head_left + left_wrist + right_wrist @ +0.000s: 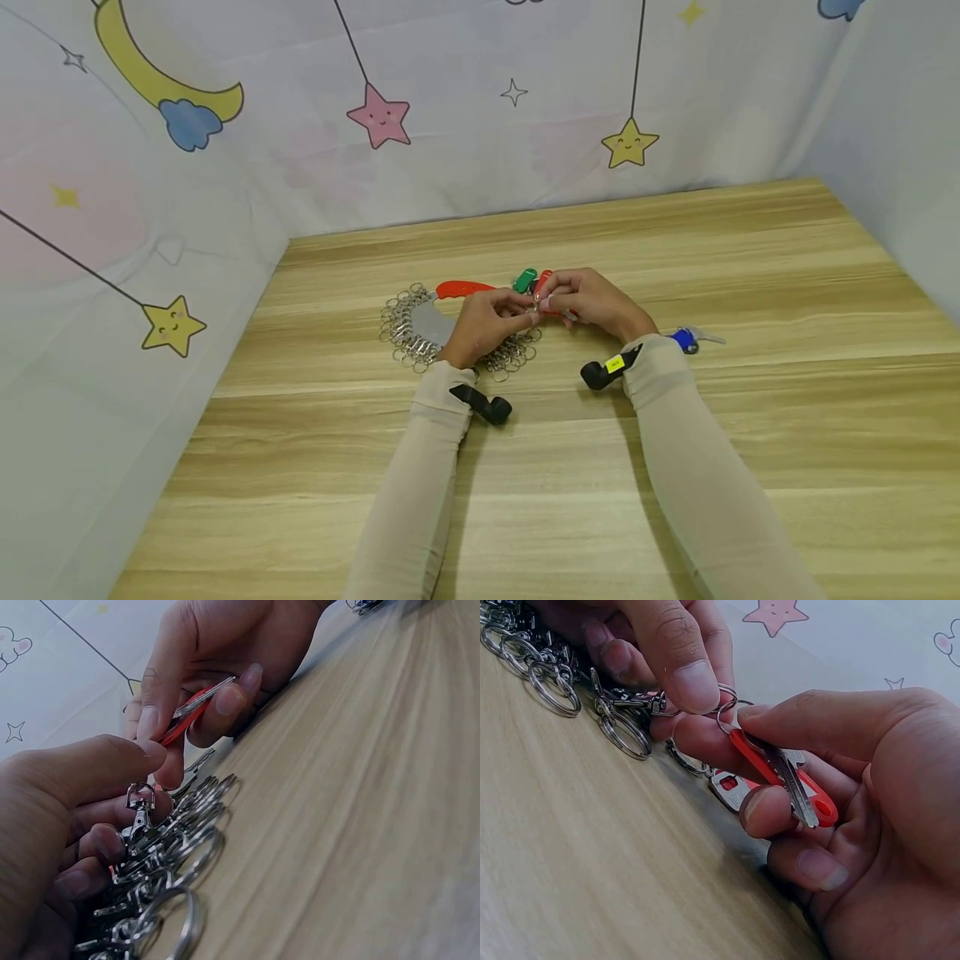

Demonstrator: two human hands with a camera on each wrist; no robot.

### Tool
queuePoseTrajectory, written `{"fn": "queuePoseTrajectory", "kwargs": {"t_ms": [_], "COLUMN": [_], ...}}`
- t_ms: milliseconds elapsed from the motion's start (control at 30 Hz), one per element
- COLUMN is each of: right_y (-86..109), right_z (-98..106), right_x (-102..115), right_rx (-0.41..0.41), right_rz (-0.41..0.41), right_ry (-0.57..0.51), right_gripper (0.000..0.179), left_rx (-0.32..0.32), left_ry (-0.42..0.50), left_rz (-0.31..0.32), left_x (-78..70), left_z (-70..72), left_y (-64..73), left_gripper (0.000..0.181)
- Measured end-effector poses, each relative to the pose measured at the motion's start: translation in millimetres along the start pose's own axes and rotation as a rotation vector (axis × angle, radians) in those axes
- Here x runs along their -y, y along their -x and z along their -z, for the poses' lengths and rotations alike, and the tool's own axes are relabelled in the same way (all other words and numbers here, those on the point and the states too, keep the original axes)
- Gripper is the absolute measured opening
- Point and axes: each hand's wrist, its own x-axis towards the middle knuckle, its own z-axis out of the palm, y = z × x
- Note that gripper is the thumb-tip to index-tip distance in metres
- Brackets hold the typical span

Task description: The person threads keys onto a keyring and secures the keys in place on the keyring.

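My left hand [480, 327] pinches a split ring [728, 696] between thumb and finger; the ring hangs from a swivel clip [139, 817]. My right hand [600, 304] holds a red key tag [825, 811] with a silver key [801, 796] lying along it. The tag's small ring meets the split ring at my fingertips, whose join is partly hidden. Under my left hand lies a curved metal plate [429, 322] with a red handle [459, 289], its edge lined with several clips and rings [412, 357]. Another red tag [729, 787] hangs just below the fingers.
A green key tag [524, 280] lies at the plate's far right end, beyond the hands. Beside the right wrist is a blue key tag [684, 339] with a key. The wooden table [540, 517] meets a printed cloth backdrop [480, 183] at the back.
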Motion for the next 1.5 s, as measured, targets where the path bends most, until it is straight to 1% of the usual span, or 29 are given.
{"fn": "queuePoseTrajectory", "kwargs": {"t_ms": [200,367,533,767,1000,1100,1333,1500], "right_y": [-0.9,-1.2,-1.3,-1.3,-1.8,-2.2,-0.4,-0.8], "right_z": [0.0,-0.3,-1.5,-1.7,-1.4,-0.4,-0.3,-0.5], "right_x": [1.6,0.5,0.3,-0.7,-0.7,-1.6,0.3,-0.2], "right_rx": [-0.012,-0.019,-0.03,-0.032,-0.023,-0.013,-0.022,-0.017], "right_rz": [-0.001,-0.005,-0.02,-0.018,-0.029,-0.031,-0.019,-0.014], "right_ry": [-0.005,-0.015,-0.019,-0.013,-0.037,-0.034,-0.016,-0.012], "right_gripper": [0.019,0.019,0.019,0.019,0.018,0.019,0.018,0.017], "left_rx": [0.003,0.015,0.016,0.011,0.01,0.01,0.011,0.01], "left_ry": [-0.017,-0.03,-0.016,-0.01,-0.006,-0.008,0.009,-0.012], "left_rz": [-0.007,-0.014,-0.002,-0.006,0.001,0.004,0.012,0.0], "left_x": [-2.6,-1.4,-0.8,-1.5,-1.0,-0.5,-0.7,-1.2], "left_z": [1.7,1.1,0.7,1.0,1.0,0.6,0.2,0.8], "left_y": [-0.5,-0.5,-0.2,0.0,0.1,-0.2,-0.5,-0.1], "left_gripper": [0.026,0.029,0.026,0.025,0.025,0.025,0.026,0.027]}}
